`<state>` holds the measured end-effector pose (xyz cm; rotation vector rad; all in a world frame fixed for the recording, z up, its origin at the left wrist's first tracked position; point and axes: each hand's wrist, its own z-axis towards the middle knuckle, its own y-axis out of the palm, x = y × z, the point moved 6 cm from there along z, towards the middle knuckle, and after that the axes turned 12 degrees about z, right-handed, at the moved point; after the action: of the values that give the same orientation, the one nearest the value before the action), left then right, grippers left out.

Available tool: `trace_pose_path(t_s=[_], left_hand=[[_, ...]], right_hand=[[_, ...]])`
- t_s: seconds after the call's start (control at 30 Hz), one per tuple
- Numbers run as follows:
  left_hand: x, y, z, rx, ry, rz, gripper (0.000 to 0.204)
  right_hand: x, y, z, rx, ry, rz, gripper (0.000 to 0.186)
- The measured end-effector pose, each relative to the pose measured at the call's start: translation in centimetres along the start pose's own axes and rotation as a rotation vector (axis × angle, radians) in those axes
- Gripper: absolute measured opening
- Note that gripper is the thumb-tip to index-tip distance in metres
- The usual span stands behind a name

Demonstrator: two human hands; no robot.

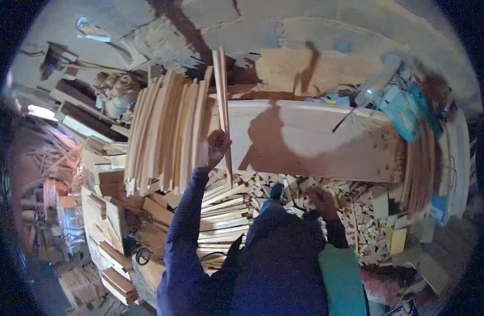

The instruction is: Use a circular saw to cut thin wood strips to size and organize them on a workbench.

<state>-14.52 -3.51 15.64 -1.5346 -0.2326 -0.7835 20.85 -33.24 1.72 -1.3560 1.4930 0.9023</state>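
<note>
While clasped in curled left hand (pixel 218 146), noted as slim, straight, pale-tan wooden strips (pixel 219 87), bunched closely lengthwise; cannot tell grip of blurred right hand (pixel 322 201).

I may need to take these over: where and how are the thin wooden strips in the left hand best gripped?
Probably pinch the thin wooden strips above the left hand, coming from the right: their upper length stands free, while the strip stack crowds the left.
</note>
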Motion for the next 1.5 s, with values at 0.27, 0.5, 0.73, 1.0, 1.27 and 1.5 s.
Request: trace_pose_path(t_s=[0.27, 0.5, 0.73, 1.0, 1.27, 1.5], left_hand=[[16.4, 2.4, 1.0, -0.068, 0.408, -0.099, 0.029], [18.7, 1.2, 3.6, 0.114, 0.596, -0.090, 0.038], [15.2, 5.5, 3.6, 0.133, 0.494, -0.127, 0.043], [15.7, 5.2, 4.5, 0.075, 0.467, -0.128, 0.037], [12.5, 8.8, 1.5, -0.340, 0.115, -0.688, 0.025], [13.5, 11.0, -3.2, -0.555, -0.160, -1.316, 0.025]], right_hand=[[-36.1, 3.3, 10.5, -0.167, -0.652, -0.128, 0.035], [-40.1, 3.8, 10.0, -0.266, -0.789, -0.007, 0.030], [-32.0, 3.8, 13.6, -0.117, -0.560, -0.144, 0.019], [-32.8, 3.7, 14.9, -0.080, -0.629, 0.134, 0.017], [-32.0, 4.0, 14.5, -0.010, -0.521, 0.298, 0.016], [-29.0, 4.6, 16.1, 0.152, -0.328, 0.319, 0.020]])
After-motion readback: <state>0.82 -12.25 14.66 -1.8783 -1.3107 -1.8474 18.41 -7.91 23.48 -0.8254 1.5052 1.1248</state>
